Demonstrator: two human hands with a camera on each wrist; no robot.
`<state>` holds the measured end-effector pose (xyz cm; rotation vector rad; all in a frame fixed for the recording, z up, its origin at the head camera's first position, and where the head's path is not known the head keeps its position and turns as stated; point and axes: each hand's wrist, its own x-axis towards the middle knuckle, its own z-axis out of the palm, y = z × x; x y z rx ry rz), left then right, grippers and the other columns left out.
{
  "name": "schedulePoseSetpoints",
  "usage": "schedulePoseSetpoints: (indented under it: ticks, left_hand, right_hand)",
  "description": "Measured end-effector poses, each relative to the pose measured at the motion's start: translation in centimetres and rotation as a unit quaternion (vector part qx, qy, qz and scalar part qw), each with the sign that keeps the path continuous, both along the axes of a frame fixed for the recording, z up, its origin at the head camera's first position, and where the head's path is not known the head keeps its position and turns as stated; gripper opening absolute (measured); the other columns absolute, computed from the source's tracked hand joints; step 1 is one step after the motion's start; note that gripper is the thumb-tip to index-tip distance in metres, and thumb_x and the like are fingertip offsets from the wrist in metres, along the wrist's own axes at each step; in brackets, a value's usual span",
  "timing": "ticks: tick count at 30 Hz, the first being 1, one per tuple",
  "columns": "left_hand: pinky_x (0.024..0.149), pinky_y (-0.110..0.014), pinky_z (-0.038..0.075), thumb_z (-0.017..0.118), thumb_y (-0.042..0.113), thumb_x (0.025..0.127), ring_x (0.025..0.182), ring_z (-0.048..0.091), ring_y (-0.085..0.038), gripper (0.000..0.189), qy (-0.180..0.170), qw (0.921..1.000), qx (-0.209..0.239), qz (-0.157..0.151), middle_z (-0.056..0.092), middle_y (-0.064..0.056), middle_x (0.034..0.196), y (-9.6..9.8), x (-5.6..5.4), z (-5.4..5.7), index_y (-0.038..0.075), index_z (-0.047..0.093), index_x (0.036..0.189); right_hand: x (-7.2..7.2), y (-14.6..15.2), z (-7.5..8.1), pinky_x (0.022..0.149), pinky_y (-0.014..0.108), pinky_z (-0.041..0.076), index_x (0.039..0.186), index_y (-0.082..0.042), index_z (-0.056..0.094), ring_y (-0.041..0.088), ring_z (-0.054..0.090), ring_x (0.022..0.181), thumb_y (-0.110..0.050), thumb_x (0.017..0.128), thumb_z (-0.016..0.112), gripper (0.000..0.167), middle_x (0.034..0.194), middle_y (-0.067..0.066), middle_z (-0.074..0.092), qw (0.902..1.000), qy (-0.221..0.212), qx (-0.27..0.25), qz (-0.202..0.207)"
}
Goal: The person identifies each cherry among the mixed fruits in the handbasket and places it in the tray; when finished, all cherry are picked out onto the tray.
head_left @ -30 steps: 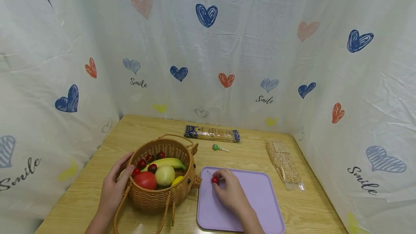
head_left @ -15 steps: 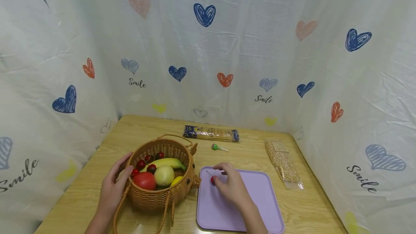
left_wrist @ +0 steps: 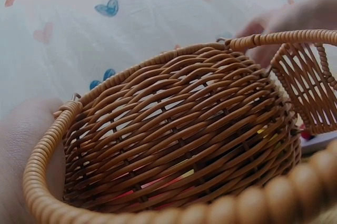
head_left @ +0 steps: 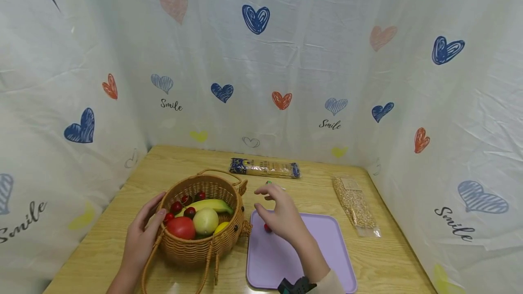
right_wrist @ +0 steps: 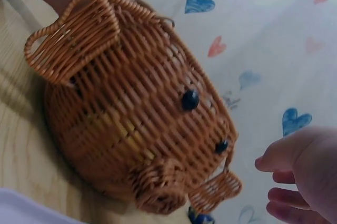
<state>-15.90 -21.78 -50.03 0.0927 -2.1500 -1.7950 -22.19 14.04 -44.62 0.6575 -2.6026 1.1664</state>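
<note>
My left hand (head_left: 140, 230) holds the left side of a wicker basket (head_left: 192, 251), its thumb at the rim. Inside are a tomato (head_left: 181, 227), a pale green round fruit (head_left: 206, 221), a banana (head_left: 210, 205), a partly hidden yellow fruit (head_left: 221, 227) and several cherries (head_left: 176, 207). My right hand (head_left: 282, 214) hovers over the lilac tray (head_left: 335, 248) with nothing in its fingers, thumb and fingers apart. Below it a cherry (head_left: 267, 228) lies on the tray, partly hidden by the hand. The right wrist view shows the basket's pig snout (right_wrist: 160, 187) and the right hand beside it.
A packet of noodles (head_left: 264, 168) lies at the back of the table. In front of it, a green lollipop (head_left: 268, 183) is mostly covered by the right hand. A clear bag of grains (head_left: 356, 204) lies at the right. Heart-printed curtains (head_left: 302, 67) surround the table.
My right hand has let go of the cherry on the tray and lifted away toward the back, its fingers spreading. The left hand stays on the basket.
</note>
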Motion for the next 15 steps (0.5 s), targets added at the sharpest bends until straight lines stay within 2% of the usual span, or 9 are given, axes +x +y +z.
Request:
schedulePoseSetpoints:
  ticks: [7, 12, 15]
  left_hand:
    - [0.096, -0.004, 0.053, 0.057, 0.027, 0.119, 0.133, 0.051, 0.016, 0.05, -0.002, 1.0, 0.001, -0.001, 0.054, 0.019, 0.16, 0.1, -0.1, -0.1, 0.014, 0.053, 0.166]
    - [0.096, -0.004, 0.052, 0.057, 0.029, 0.119, 0.133, 0.051, 0.017, 0.051, -0.007, 1.0, -0.001, 0.002, 0.054, 0.013, 0.164, 0.0, -0.2, 0.0, 0.015, 0.052, 0.167]
    - [0.096, -0.004, 0.052, 0.057, 0.028, 0.119, 0.133, 0.051, 0.016, 0.051, -0.007, 1.0, 0.003, 0.003, 0.055, 0.015, 0.163, 0.0, -0.1, 0.1, 0.015, 0.052, 0.167]
  right_hand:
    - [-0.7, -2.6, 2.5, 0.103, 0.039, 0.063, 0.131, -0.017, 0.075, 0.022, 0.071, 0.121, -0.012, 0.102, 0.081, 0.029, 0.132, 0.0, 0.074, 0.9972, 0.041, 0.013, 0.062]
    - [-1.1, -4.9, 3.6, 0.098, 0.039, 0.062, 0.134, -0.016, 0.075, 0.029, 0.071, 0.117, -0.014, 0.105, 0.078, 0.029, 0.135, 0.001, 0.072, 0.9929, 0.039, 0.023, 0.11]
    - [-1.4, -6.2, 3.9, 0.097, 0.04, 0.063, 0.135, -0.016, 0.073, 0.024, 0.07, 0.116, -0.015, 0.106, 0.077, 0.029, 0.136, 0.002, 0.071, 0.9903, 0.03, 0.035, 0.131]
